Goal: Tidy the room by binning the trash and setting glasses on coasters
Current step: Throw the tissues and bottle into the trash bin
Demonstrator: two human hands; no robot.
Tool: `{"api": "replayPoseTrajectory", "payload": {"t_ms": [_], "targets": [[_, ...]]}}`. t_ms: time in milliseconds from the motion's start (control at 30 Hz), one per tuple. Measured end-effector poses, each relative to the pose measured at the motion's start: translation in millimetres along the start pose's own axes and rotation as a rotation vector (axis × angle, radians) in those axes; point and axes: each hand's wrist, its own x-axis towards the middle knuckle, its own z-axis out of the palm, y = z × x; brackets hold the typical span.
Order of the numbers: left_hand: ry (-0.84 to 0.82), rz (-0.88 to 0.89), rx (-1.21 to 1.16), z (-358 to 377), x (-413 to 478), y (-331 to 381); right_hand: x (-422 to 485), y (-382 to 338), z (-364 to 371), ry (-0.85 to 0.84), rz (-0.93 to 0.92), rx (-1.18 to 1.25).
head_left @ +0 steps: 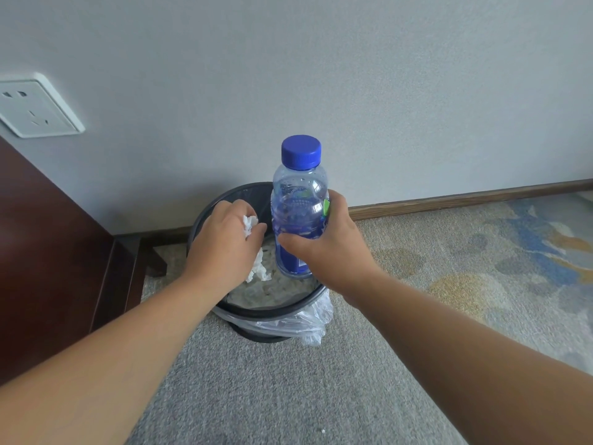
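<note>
Bottle (299,216) and tissue (250,224) above bin (272,311)

No legible text can be made out: printing is seen on the blue label (293,252) of the plastic bottle (300,207), but it is too blurred to be read.

bin (256,314) mouth open below, cabinet (54,252) crowding left, wall (321,75) behind
</note>
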Motion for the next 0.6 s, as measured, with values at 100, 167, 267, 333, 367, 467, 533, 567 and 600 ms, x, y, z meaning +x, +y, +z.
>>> {"api": "replayPoseTrajectory", "payload": {"t_ms": [100,167,267,333,367,467,533,567,600], "targets": [[-0.011,-0.004,-0.012,1.3,-1.0,1.0,0.5,3.6,0.7,-0.016,-0.007,-0.051],[-0.016,-0.013,0.025,2.6,-2.1,-0.1,0.3,6.6,0.1,-0.038,-0.015,-0.106],[-0.001,-0.042,0.068,3.0,-3.1,-4.5,-1.5,9.5,-1.2,-0.043,-0.024,-0.141],[0.012,-0.054,0.069,2.7,-4.4,-6.8,-3.0,10.7,-2.4,-0.033,-0.036,-0.153],[0.019,-0.051,0.065,2.6,-5.2,-7.4,-3.9,11.2,-3.3,-0.025,-0.048,-0.166],[0.022,-0.009,0.062,1.1,-11.0,-2.9,-12.1,9.9,-9.2,0.016,-0.09,-0.232],[0.0,0.023,0.07,-1.2,-19.4,7.5,-24.3,6.5,-17.9,0.057,-0.112,-0.292],[-0.022,0.034,0.078,-2.4,-25.5,15.5,-32.4,3.9,-24.2,0.076,-0.114,-0.32],[-0.055,0.043,0.09,-3.5,-33.1,25.7,-42.3,0.8,-32.4,0.091,-0.111,-0.344]]}}
